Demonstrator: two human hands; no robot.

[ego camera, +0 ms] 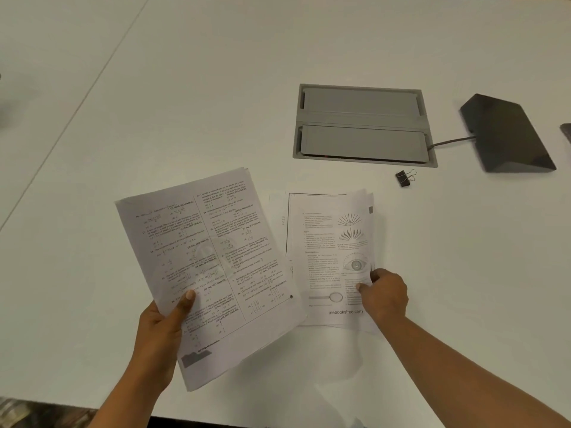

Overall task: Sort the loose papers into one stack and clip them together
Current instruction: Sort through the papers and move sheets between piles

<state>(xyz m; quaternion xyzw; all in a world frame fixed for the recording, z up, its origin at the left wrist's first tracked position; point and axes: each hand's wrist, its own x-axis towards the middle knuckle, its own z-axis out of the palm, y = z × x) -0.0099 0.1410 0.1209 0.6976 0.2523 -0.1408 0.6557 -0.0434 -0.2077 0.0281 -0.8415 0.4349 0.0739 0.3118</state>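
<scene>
My left grip [168, 316] holds one sheaf [204, 257]; my right grip [381, 291] pinches the pile [327, 242] beside it. Merging remains, and the clip [404, 178] beyond lies untouched.

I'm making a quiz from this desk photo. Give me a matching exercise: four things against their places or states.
Things:
1. Maths sheets
2. Eye-diagram page
3. Binder clip
4. Dark wedge-shaped device

States:
A. Lying alone on the table
B. Cabled to the grey hatch
C. Held up by the left hand
D. Under the right hand

Pairs: 1-C, 2-D, 3-A, 4-B
</scene>
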